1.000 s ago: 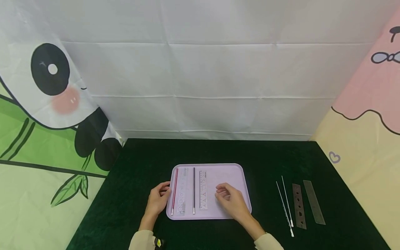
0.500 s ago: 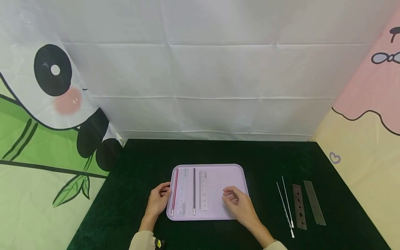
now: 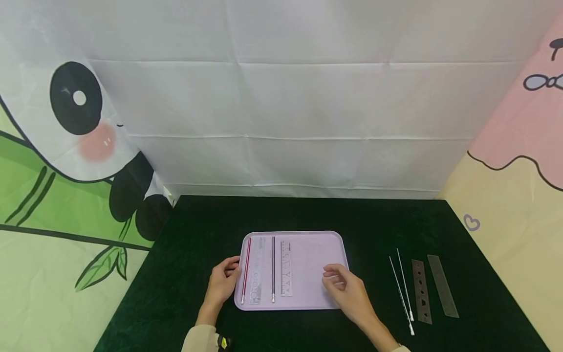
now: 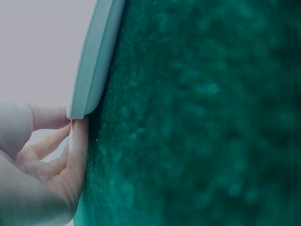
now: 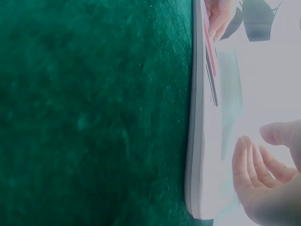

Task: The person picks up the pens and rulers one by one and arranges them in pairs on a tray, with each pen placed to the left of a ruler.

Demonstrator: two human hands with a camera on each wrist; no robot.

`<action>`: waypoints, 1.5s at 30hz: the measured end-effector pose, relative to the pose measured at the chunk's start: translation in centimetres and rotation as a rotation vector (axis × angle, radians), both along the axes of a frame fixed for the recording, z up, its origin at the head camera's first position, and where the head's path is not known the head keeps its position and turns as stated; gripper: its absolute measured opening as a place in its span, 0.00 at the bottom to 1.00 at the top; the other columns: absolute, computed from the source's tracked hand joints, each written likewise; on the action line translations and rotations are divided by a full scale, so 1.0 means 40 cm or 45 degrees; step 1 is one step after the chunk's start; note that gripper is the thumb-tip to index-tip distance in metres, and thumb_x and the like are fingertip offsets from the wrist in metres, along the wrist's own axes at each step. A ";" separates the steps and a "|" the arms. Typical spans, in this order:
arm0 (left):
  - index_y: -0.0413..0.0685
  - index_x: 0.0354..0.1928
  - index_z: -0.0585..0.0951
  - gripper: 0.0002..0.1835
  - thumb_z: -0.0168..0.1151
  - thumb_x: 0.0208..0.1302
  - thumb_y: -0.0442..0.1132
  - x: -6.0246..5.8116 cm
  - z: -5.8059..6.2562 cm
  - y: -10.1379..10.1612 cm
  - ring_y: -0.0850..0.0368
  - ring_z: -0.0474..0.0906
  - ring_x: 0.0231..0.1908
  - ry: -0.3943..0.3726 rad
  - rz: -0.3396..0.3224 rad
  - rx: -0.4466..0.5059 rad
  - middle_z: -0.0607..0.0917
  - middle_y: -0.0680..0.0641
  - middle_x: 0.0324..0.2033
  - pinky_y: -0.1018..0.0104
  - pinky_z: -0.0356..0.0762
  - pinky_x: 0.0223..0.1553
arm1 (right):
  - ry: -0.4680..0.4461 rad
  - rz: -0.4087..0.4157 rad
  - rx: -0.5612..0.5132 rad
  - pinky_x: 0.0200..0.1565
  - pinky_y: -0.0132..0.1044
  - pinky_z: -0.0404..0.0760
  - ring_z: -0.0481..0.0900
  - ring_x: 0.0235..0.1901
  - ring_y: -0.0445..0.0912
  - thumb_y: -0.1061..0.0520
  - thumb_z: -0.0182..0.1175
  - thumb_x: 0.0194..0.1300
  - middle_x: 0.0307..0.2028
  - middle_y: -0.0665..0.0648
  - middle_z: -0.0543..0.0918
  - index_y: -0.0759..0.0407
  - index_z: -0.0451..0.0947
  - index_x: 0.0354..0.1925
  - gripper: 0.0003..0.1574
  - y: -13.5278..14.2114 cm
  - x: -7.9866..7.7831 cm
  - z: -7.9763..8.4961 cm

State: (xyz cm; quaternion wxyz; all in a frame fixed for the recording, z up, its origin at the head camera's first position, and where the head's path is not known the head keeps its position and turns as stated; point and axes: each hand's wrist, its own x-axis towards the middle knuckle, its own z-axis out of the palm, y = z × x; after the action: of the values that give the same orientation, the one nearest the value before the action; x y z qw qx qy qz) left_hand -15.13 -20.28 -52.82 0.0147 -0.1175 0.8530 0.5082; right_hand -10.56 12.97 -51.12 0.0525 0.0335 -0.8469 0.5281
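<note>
A pale lilac tray (image 3: 308, 247) lies on a dark green cloth. My left hand (image 3: 222, 281) grips its left edge; in the left wrist view the thumb and fingers (image 4: 77, 155) meet at the rim. On the tray, side by side, are a red pencil (image 3: 246, 270), a clear stencil ruler (image 3: 255, 274), a black pencil (image 3: 273, 269) and a shorter clear stencil ruler (image 3: 286, 269). My right hand (image 3: 349, 293) hovers over the tray's right part, fingers loosely curved with nothing between them. In the right wrist view its thumb and fingertips stand apart.
To the right of the tray lie two thin white sticks (image 3: 405, 288), a dark ruler with cut-out shapes (image 3: 422, 291) and a plain grey ruler (image 3: 442, 286). A white curtain (image 3: 281, 122) hangs behind the green table (image 3: 374, 220).
My right hand has moved right across the tray, away from the shorter clear ruler. The left hand stays at the tray's left edge, and the tray's contents have not moved.
</note>
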 end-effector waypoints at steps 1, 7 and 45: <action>0.43 0.66 0.77 0.19 0.57 0.76 0.34 -0.001 -0.001 0.000 0.48 0.77 0.47 0.002 0.000 0.002 0.81 0.40 0.52 0.55 0.77 0.48 | 0.002 -0.004 -0.003 0.45 0.31 0.82 0.86 0.42 0.43 0.61 0.69 0.67 0.41 0.49 0.87 0.58 0.83 0.50 0.14 0.003 0.001 0.000; 0.42 0.66 0.77 0.19 0.57 0.76 0.34 -0.002 -0.002 0.000 0.48 0.77 0.47 0.007 -0.002 0.001 0.81 0.40 0.52 0.55 0.77 0.48 | 0.012 -0.033 -0.030 0.45 0.30 0.82 0.86 0.41 0.43 0.62 0.70 0.66 0.41 0.50 0.88 0.59 0.83 0.50 0.15 0.020 0.009 0.000; 0.43 0.67 0.77 0.20 0.56 0.76 0.34 -0.005 -0.002 0.000 0.47 0.77 0.48 -0.006 -0.008 0.013 0.81 0.40 0.53 0.54 0.77 0.50 | -0.106 -0.209 0.181 0.44 0.30 0.81 0.84 0.44 0.48 0.61 0.65 0.71 0.50 0.59 0.84 0.62 0.77 0.59 0.20 0.177 0.054 -0.011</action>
State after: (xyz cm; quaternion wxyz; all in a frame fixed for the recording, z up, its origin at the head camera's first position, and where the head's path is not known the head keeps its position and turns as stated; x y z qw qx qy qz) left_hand -15.34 -20.28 -52.92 0.0191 -0.1159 0.8508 0.5122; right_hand -8.39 20.05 -51.55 0.0578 -0.0545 -0.8835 0.4617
